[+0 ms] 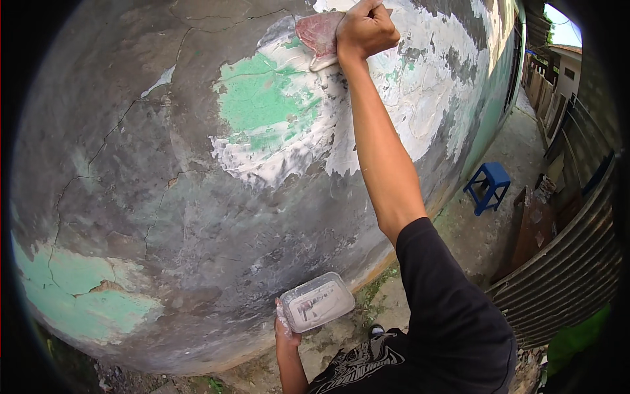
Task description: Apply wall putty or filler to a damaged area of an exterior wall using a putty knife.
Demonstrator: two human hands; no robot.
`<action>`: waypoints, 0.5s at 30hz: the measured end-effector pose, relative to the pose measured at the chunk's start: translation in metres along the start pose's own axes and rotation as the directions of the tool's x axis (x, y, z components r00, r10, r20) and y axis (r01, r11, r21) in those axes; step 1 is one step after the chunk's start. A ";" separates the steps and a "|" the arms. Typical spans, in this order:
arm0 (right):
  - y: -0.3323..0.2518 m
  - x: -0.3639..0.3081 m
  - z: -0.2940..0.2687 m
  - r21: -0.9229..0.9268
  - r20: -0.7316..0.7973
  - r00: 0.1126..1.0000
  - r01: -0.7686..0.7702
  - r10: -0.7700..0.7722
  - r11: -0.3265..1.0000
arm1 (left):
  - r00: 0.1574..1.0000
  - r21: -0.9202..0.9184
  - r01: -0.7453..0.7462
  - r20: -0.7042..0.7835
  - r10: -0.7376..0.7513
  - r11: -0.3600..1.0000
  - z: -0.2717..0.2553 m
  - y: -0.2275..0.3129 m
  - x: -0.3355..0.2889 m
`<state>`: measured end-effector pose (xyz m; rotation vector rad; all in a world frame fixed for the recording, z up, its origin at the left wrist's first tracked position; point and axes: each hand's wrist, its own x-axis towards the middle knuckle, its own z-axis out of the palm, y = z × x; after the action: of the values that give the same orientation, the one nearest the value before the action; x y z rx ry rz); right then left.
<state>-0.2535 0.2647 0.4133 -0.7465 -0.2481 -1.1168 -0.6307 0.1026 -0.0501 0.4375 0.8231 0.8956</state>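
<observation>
Raised high at arm's length, my right hand point(369, 31) is closed around a flat putty scraper point(319, 34) with a reddish, smeared blade. The blade lies against the wall point(197, 217), with white putty point(282, 161) along its lower edge. Left of and below it is a patch of light green paint point(259, 98), partly coated with white. Low down, my left hand point(287, 328) grips the left end of a shallow plastic tub point(319, 303). White putty coats the tub's inside, and smears of it cover my left fingers.
Cracks run down the grey wall at left, near another green patch point(85, 289). A blue plastic stool point(489, 187) stands on the concrete path at right. Beyond it are brown boards point(525, 230) and a corrugated metal sheet point(558, 269). My shoe point(376, 329) shows below.
</observation>
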 end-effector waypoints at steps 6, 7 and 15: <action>-0.002 0.026 -0.027 0.014 0.329 0.932 -0.166 0.152 0.986 | 0.999 -0.018 -0.038 -0.039 0.037 0.999 -0.021 -0.001 -0.002; 0.000 0.033 -0.038 -0.015 0.510 0.823 -0.281 0.249 0.960 | 0.998 -0.039 -0.045 -0.049 0.043 0.998 -0.024 -0.001 -0.003; -0.002 0.081 -0.089 0.226 0.937 0.321 -0.252 -0.139 0.941 | 1.000 -0.035 -0.016 -0.020 0.015 0.999 -0.015 0.005 -0.004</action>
<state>-0.2356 0.1476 0.3919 -1.0277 -1.4147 -0.3740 -0.6462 0.1025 -0.0544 0.4058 0.8222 0.9287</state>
